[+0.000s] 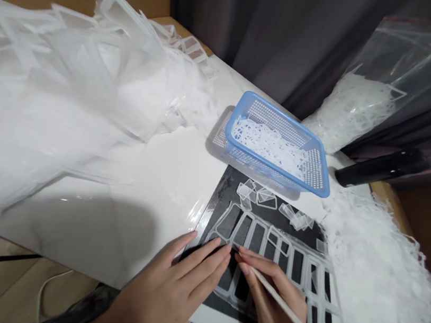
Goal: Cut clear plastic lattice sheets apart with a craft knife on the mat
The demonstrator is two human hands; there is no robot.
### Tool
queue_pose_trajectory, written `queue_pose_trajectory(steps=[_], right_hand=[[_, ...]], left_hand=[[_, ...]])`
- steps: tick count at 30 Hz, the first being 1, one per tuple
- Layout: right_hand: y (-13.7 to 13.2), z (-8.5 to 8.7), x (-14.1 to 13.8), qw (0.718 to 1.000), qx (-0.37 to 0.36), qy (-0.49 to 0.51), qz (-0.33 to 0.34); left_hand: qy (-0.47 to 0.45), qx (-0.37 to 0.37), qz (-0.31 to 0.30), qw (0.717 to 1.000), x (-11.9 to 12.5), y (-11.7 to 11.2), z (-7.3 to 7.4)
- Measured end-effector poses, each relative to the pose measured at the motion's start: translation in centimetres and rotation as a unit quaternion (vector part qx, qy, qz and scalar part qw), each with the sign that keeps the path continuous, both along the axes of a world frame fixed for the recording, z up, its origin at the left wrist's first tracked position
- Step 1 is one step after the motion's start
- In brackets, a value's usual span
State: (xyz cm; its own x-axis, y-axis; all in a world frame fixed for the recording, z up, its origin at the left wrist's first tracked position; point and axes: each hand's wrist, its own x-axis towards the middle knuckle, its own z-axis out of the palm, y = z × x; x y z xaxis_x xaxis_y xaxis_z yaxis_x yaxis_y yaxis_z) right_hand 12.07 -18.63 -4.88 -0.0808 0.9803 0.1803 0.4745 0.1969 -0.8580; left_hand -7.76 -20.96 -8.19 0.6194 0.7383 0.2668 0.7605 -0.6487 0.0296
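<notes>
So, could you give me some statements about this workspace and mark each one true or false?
1. The blue basket contains white pieces. True.
2. The right hand holds a slim pale stick. True.
3. The left hand is inside the blue basket. False: the left hand touches the cut-out plastic sheet.
4. The curtain is bright yellow. False: the curtain is dark grey.
5. The clear bag contains white scraps. True.
</notes>
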Motion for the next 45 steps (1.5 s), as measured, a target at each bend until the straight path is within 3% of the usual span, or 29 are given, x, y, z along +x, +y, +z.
queue_pose_trajectory(steps=[4,10,15,20,24,28,32,45], right_hand=[[0.0,0.0,0.0,1.000,0.018,-0.023,0.008],[-1.1,-1.2,0.8,0.977,0.127,-0.167,0.026],[-1.0,-1.7,0.6,0.972,0.157,-0.175,0.024],[-0.3,-1.0,0.7,0.956,0.198,-0.209,-0.052],[0.4,0.2,2.4,0.914,0.237,-0.282,-0.169],[0.9,0.7,4.7,0.878,0.238,-0.330,-0.251],[1.0,0.4,6.4,0.858,0.226,-0.375,-0.267],[-0.2,-0.2,9.0,0.867,0.125,-0.393,-0.281]], left_hand=[[0.000,0.001,0.005,1.000,0.1,0.0,-0.1],[-0.012,-0.007,-0.001,1.000,0.1,0.0,0.0],[-0.013,-0.006,-0.003,1.000,0.0,0.0,-0.2],[-0.016,-0.012,0.001,1.000,0.1,-0.2,-0.2],[-0.025,-0.021,-0.004,0.999,0.0,-0.1,-0.2],[-0.033,-0.028,-0.008,0.999,-0.1,0.1,-0.1],[-0.027,-0.028,-0.013,0.999,-0.1,0.1,0.0],[-0.036,-0.012,-0.013,0.999,0.0,0.1,-0.2]])
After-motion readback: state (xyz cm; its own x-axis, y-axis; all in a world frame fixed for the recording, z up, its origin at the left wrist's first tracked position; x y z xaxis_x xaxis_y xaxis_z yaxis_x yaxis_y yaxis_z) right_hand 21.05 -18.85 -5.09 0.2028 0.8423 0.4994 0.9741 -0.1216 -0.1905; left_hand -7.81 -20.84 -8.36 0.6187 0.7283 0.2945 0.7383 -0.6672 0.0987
